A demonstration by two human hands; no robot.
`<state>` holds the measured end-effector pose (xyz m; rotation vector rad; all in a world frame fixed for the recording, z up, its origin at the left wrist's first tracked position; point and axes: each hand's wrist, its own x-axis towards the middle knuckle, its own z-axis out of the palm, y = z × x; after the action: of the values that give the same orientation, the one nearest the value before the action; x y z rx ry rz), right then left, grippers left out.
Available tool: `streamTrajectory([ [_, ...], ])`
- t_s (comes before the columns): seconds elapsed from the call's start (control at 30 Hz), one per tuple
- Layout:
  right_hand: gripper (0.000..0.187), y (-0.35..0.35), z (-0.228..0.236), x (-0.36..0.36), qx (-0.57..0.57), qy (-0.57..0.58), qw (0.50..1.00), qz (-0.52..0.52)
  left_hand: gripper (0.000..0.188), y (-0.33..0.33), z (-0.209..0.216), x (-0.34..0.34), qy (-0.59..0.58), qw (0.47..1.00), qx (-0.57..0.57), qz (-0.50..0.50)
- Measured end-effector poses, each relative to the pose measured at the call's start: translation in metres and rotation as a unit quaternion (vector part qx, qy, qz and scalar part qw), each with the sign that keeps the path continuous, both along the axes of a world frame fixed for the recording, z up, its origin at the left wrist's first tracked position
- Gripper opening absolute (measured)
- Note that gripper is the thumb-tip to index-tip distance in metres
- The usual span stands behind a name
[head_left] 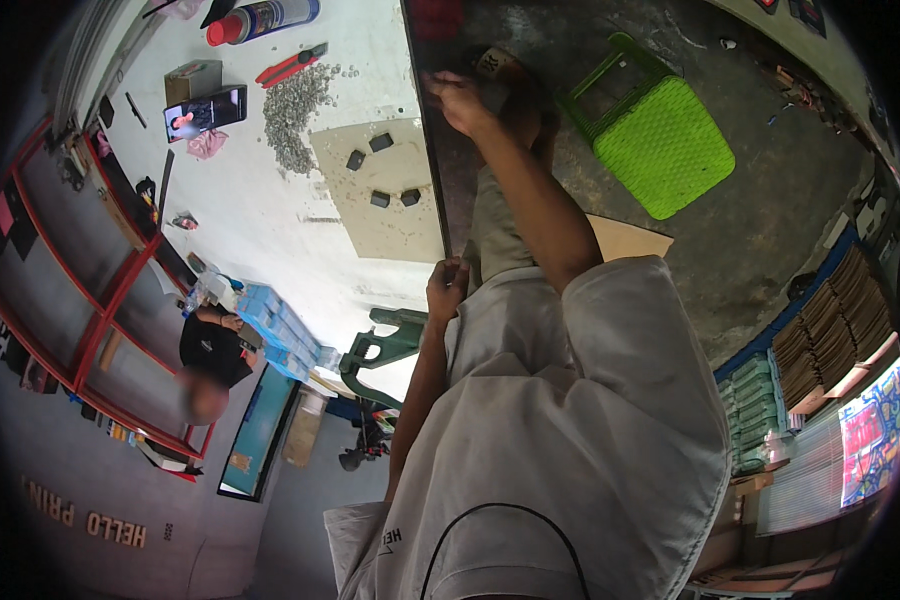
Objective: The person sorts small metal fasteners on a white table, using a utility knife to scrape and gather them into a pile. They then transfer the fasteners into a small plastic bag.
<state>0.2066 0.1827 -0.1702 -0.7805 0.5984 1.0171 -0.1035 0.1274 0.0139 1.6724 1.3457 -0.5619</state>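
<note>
My left hand (448, 288) is closed beside the near edge of the white table (250, 210), with its fingers curled; what they hold, if anything, is hidden. Farther along the same edge is my right hand (458, 102), its fingers bent together over the dark floor side; anything between them is too small to make out. Between the hands, a beige board (345, 220) lies on the tabletop. Several small dark blocks (381, 142) rest on it. A heap of small greyish clear pieces (295, 115) is spread beside the board.
A red cutter knife (288, 66) and a spray can (265, 20) lie beyond the heap. A phone (206, 112) leans on a small box (192, 76). Bright green chair (665, 145) stands on the floor at right; a dark green chair (390, 345) is at left. Another person (210, 345) works beyond.
</note>
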Motion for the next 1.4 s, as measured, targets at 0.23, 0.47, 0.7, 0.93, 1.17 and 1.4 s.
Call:
streamTrajectory([
  [0.23,0.013,0.002,-0.009,-0.017,-0.045,-0.079,0.996,0.014,0.033,-0.003,-0.007,-0.006,0.026,0.999,-0.02,0.02],
  [0.47,0.031,-0.001,0.031,-0.017,-0.138,-0.166,0.976,-0.012,0.035,-0.005,-0.004,0.004,-0.01,1.0,-0.006,0.026],
  [0.7,0.048,-0.008,0.041,-0.033,-0.107,-0.148,0.983,-0.02,0.034,-0.014,-0.013,-0.001,-0.003,1.0,-0.018,0.021],
  [0.93,0.049,-0.018,0.054,-0.018,0.016,-0.067,0.997,0.022,0.034,-0.021,-0.011,0.008,0.018,1.0,-0.001,0.009],
  [1.17,0.053,-0.019,0.067,-0.006,-0.277,-0.348,0.881,0.164,0.033,-0.021,-0.001,0.013,0.014,0.999,0.002,0.031],
  [1.4,0.026,0.098,0.123,0.056,-0.345,-0.715,0.586,0.164,0.035,-0.021,0.017,0.03,0.026,0.997,-0.028,0.07],
])
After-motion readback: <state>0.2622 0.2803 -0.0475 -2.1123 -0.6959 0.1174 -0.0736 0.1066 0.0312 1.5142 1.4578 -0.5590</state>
